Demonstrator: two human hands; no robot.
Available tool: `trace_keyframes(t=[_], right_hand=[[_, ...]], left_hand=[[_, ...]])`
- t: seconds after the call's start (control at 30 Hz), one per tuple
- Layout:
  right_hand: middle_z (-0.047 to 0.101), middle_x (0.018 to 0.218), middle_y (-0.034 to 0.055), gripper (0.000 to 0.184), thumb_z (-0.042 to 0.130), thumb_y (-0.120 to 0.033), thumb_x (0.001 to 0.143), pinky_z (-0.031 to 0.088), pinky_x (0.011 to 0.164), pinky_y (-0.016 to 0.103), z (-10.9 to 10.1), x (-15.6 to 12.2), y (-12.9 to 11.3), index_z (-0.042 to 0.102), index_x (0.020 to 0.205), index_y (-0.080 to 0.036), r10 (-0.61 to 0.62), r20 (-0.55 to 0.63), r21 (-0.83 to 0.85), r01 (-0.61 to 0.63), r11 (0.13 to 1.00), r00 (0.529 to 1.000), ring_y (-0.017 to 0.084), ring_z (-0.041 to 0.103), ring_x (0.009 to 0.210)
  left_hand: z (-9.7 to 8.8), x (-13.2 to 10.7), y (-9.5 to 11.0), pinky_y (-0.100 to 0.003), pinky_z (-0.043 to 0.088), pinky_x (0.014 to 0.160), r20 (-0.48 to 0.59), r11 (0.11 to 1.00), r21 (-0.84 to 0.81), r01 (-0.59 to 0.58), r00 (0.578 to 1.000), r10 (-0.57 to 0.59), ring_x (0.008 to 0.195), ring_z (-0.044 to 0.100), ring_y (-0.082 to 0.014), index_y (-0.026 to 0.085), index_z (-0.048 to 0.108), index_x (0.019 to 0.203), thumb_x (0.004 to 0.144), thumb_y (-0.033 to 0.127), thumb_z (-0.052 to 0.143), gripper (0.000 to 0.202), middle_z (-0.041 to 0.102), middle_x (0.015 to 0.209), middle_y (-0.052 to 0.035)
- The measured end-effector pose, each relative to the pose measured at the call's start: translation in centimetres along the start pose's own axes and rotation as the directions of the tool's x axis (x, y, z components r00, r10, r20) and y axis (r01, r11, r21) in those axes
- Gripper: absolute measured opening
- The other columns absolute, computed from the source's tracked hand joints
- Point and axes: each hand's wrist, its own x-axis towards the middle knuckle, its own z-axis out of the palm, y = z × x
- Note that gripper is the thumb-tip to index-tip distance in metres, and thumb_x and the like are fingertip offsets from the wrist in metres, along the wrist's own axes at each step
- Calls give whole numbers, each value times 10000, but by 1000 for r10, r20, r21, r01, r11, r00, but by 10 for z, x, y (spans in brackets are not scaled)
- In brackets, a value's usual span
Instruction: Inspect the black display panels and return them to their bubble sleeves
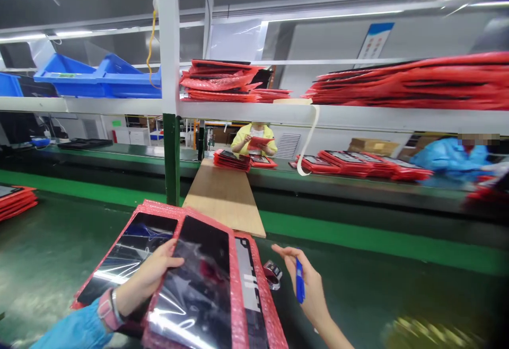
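Note:
My left hand (157,272) grips the left edge of a glossy black screen panel (199,280), its thumb lying on the face. Pink-red bubble wrap (238,306) shows along that panel's right side. Under my left forearm lies another black screen panel (131,243) on bubble wrap. To the right, a panel with a grey and black face (250,285) is partly covered by the held one. My right hand (308,285) holds a blue pen (299,281) against the palm, index finger stretched toward the panels. A small shiny roll (272,275) sits between that hand and the stack.
A wooden board (222,195) bridges to the far bench, where red-wrapped panels (358,163) are stacked. Overhead, a white shelf (358,115) carries red packs (417,81) and blue bins (99,76). A green post (172,158) stands ahead. Two people (254,139) work across.

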Motion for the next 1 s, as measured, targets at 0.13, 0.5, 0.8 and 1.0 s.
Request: trace_keyframes(t=[0.13,0.5,0.8,1.0], right_hand=[[757,1136,114,234,579,-336,818,554,943,475,-26,-9,10,715,985,-245,-46,192,-182,82,980,980,314,716,1050],[711,1227,142,418,590,-168,710,272,1170,592,-21,-3,3,725,1104,-206,-118,483,-234,258,937,868,332,555,1285],[783,876,144,365,561,-562,851,525,916,480,-15,-14,-32,541,664,-249,137,196,-62,-127,990,971,350,720,997],[583,423,-24,576,316,-757,876,324,308,238,29,-45,-58,552,819,-234,316,401,123,-392,912,860,174,518,288]], left_hand=[[-38,-16,30,-312,545,653,-106,999,46,-12,994,17,650,720,-224,182,574,1147,518,196,853,689,767,773,-25],[-135,-8,64,-349,581,620,-306,974,228,13,950,59,657,742,-280,187,638,1037,481,224,826,588,775,738,-33],[-109,-4,72,-429,147,1207,-396,833,543,-110,841,369,1429,326,-386,221,606,927,478,240,750,472,627,1298,-148],[-19,1,24,-389,415,1044,-133,855,494,-156,959,252,1079,626,-296,199,661,961,598,191,707,366,712,1031,-91]])
